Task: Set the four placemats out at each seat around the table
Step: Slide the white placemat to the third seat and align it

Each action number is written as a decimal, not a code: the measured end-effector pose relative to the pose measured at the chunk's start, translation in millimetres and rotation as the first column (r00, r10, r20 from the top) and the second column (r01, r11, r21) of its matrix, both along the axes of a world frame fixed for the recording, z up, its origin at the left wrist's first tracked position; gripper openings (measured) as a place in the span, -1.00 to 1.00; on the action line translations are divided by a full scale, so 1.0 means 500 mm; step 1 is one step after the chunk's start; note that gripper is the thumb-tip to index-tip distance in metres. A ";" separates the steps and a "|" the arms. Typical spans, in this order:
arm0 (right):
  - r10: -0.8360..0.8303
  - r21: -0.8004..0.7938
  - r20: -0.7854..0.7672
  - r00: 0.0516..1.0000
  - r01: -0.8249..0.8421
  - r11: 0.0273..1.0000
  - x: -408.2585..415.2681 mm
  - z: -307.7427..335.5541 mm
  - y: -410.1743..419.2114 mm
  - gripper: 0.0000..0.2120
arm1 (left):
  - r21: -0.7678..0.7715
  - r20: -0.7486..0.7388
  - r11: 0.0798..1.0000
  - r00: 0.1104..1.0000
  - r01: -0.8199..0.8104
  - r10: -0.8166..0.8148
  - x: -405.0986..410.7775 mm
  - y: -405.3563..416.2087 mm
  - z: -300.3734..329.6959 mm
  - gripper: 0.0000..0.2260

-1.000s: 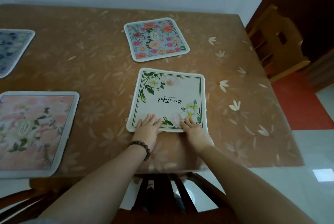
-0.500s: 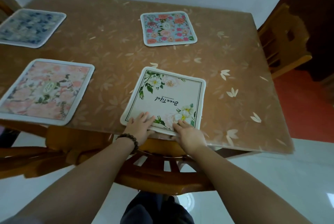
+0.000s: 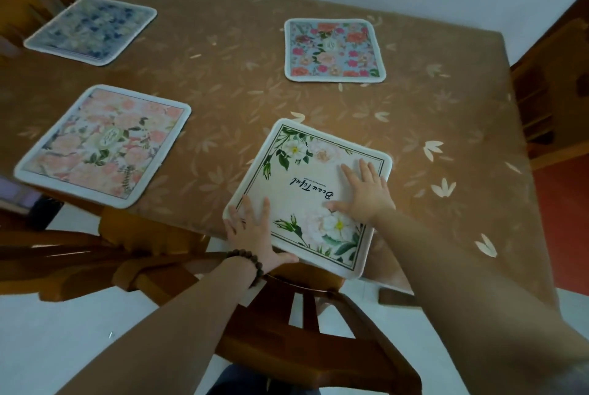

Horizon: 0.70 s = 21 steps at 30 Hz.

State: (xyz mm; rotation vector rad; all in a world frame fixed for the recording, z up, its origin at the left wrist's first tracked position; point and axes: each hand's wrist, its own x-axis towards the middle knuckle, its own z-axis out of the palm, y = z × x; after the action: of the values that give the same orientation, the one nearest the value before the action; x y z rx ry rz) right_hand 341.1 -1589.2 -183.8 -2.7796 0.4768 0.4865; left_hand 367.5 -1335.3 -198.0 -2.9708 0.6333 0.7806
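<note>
A cream placemat (image 3: 306, 184) with green leaves and white flowers lies askew at the table's near edge, its near corner hanging over the edge. My left hand (image 3: 251, 235) holds its near-left corner, fingers on top and thumb along the near rim. My right hand (image 3: 366, 190) presses flat on the right half, fingers spread. A pink floral placemat (image 3: 102, 143) lies near left, a dark blue floral placemat (image 3: 90, 29) far left, and a light blue rose placemat (image 3: 333, 50) far centre.
The brown table (image 3: 223, 92) has a leaf-patterned cover and stands against a white wall. A wooden chair (image 3: 287, 315) is tucked in right below my hands. A second chair (image 3: 63, 254) stands at the near left and another chair (image 3: 548, 101) at the right end.
My right hand slid from the mat's near edge up onto its right half. My left hand shifted to the near-left corner. The cream placemat now lies more askew.
</note>
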 end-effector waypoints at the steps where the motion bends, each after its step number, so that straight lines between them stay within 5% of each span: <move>1: 0.011 -0.016 -0.009 1.000 -0.011 1.000 0.021 -0.005 -0.013 -0.03 | 0.019 -0.001 1.000 1.000 0.003 -0.003 0.002 -0.002 -0.005 0.19; 14: 0.076 -0.073 -0.033 0.997 -0.079 0.994 0.129 -0.040 -0.108 0.06 | -0.025 -0.001 0.991 0.991 0.134 -0.134 0.070 -0.001 -0.027 0.21; 21: -0.182 -0.139 -0.008 0.983 0.179 0.974 0.067 -0.045 -0.084 -0.04 | -0.060 0.061 0.992 0.992 0.111 -0.107 0.185 0.024 -0.002 0.03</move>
State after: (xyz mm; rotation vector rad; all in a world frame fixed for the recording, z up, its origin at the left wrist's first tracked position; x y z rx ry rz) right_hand 374.7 -1631.2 -206.1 -2.8267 0.7880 0.4556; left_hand 460.2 -1323.0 -199.2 -2.9719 0.8245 0.6765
